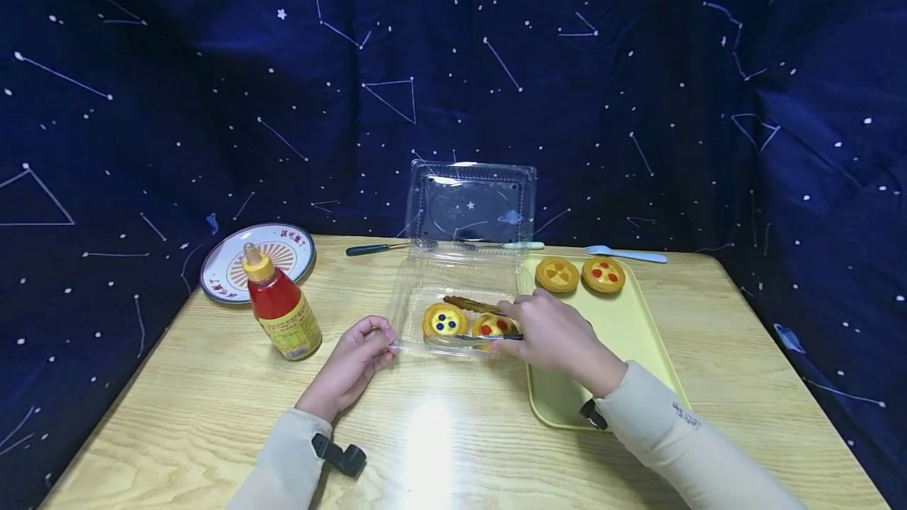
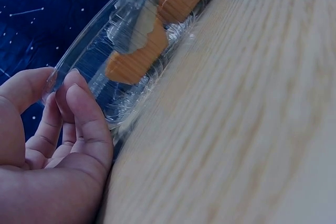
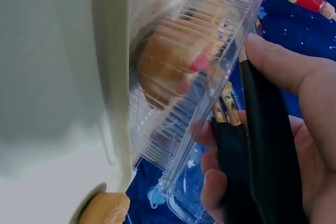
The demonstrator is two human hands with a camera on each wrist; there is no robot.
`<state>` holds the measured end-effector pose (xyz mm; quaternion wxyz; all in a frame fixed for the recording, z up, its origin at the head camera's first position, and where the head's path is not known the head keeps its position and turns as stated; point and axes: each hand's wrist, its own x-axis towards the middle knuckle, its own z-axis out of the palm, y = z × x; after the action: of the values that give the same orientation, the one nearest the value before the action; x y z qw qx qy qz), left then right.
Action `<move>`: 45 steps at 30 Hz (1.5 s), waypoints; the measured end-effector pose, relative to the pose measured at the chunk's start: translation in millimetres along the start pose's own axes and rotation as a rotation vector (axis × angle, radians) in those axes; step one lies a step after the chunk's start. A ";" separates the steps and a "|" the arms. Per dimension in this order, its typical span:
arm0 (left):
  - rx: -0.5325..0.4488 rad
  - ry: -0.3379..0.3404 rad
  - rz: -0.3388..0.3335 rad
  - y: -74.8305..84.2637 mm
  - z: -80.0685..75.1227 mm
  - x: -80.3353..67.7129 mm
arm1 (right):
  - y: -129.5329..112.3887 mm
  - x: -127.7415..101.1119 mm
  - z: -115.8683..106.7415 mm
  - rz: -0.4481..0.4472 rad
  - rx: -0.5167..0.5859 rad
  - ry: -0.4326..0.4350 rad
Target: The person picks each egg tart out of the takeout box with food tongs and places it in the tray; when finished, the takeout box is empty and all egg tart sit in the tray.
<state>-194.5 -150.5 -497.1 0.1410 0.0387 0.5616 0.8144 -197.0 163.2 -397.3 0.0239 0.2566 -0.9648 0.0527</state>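
A clear plastic clamshell container stands with its lid raised at the back. My left hand pinches its near left corner between thumb and fingers. Inside sit an egg tart with blue dots on the left and one with red dots on the right. My right hand grips black-handled tongs and reaches over the container's right side. The tongs' two arms are spread apart, one behind and one in front of the red-dotted tart. I cannot tell whether they touch it.
A yellow tray on the right carries a plain-topped tart and another red-dotted tart. A red squeeze bottle stands left before a patterned plate. A blue fork and a dark-handled utensil lie along the back.
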 end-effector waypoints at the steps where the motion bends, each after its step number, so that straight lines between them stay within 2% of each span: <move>1: 0.000 0.002 -0.001 -0.2 0.1 0.2 | 0.0 0.6 -0.2 0.002 0.003 -0.005; 5: -0.009 0.021 -0.005 -0.9 -0.3 -0.6 | -0.1 3.0 0.7 -0.014 0.014 -0.013; 9: -0.006 0.008 -0.007 -0.2 0.1 -0.5 | 1.4 1.7 1.2 0.001 0.012 -0.004; 18: 0.013 -0.021 -0.021 3.2 2.6 2.1 | 8.6 -7.8 -8.7 0.094 0.085 0.098; 29: -0.001 -0.012 -0.015 1.3 3.9 0.3 | 34.8 -33.2 -29.7 0.119 0.152 0.211; 45: 0.008 -0.002 -0.007 -0.2 2.5 0.1 | 72.2 -72.4 -50.6 0.184 0.095 0.315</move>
<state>-194.0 -148.2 -496.4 0.1443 0.0382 0.5646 0.8117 -169.3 266.9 -358.8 0.1578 0.1569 -0.9649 0.1397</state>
